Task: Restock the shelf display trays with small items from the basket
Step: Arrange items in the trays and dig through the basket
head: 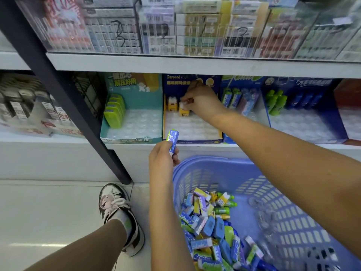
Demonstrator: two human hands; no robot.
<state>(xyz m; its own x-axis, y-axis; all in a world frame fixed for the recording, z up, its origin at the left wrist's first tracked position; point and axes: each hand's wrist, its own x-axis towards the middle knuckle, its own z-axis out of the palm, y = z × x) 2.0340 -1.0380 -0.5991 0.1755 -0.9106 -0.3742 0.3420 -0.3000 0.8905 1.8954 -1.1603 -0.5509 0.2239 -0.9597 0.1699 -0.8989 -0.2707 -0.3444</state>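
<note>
At the left end of the lower shelf, the teal tray holds a short row of green cases standing on edge along its left wall; it does not look like your target. Your left hand hovers just below the shelf's front edge, before the seam between the teal tray and the navy tray. Its thumb and fingers pinch the lower end of a blue packet.

The packet's long axis stands nearly upright, tipped a little right, with its top end toward the trays. Similar-looking packets stand at the back left corner of the bright blue tray further right, so I judge yours must travel right and back.

Your right forearm lies across that path. Your right hand is deep in the navy tray, fingertips pinching the top of a yellow-and-white figure beside another figure near the back left corner. Clear that arm first.

The basket sits below the shelf at the right, with its mixed pile against its left wall.
</note>
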